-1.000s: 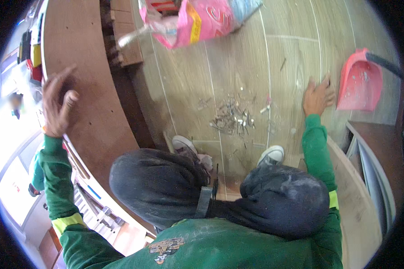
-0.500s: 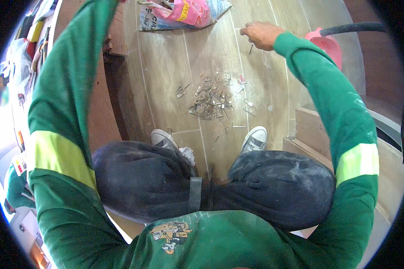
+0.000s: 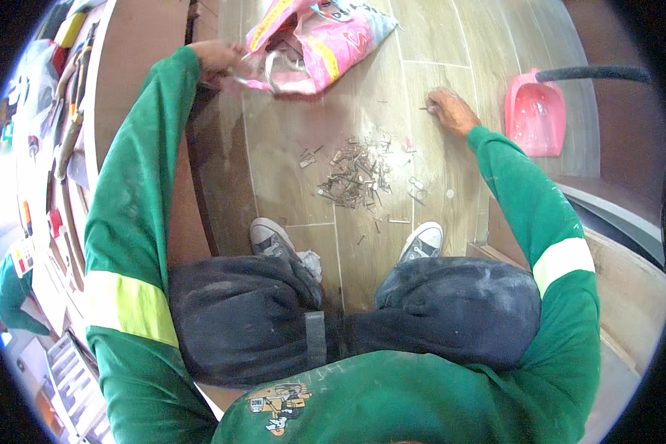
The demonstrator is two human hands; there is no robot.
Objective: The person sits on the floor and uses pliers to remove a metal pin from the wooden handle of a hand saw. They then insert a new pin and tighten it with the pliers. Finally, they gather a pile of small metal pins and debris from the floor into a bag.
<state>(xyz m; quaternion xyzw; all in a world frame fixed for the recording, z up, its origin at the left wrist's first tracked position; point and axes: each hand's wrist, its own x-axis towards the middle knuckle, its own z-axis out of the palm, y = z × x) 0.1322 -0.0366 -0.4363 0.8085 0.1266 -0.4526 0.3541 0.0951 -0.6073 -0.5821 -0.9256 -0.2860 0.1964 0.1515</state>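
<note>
My left hand (image 3: 218, 59), a little blurred, is closed on the near left edge of a pink and blue plastic sack (image 3: 340, 44). The sack lies on its side, its mouth gaping toward me with some debris showing inside. Out to the right, my right hand (image 3: 451, 111) pinches a thin dark nail-like piece (image 3: 425, 109) just above the floor. Between my hands and my feet lies a loose heap of nails and small scraps (image 3: 359, 177), with a few pieces scattered around it.
A pink dustpan (image 3: 536, 122) with a dark handle rests at the right. Wooden boards (image 3: 499, 229) stand near my right knee. Along the left runs a brown wooden panel (image 3: 137, 66), with tools beyond it. My shoes (image 3: 272, 240) flank the near side of the heap.
My left hand has come into view and the sack has shifted nearer, its mouth now facing me. My right hand has moved slightly nearer, still holding the thin piece.
</note>
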